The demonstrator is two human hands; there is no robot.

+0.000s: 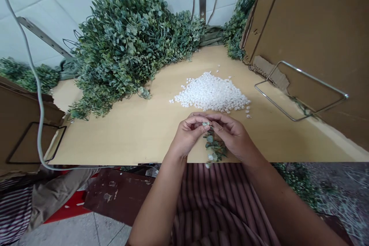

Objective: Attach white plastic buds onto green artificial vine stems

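Head view: the left hand [191, 130] and right hand [233, 132] are almost closed, pinching the top of a leafy green sprig [215, 147]. The sprig is hanging between them at the bench's [115, 138] front edge, its long way running from the fingertips down, its tip pointing toward the person's striped clothes [213, 200].
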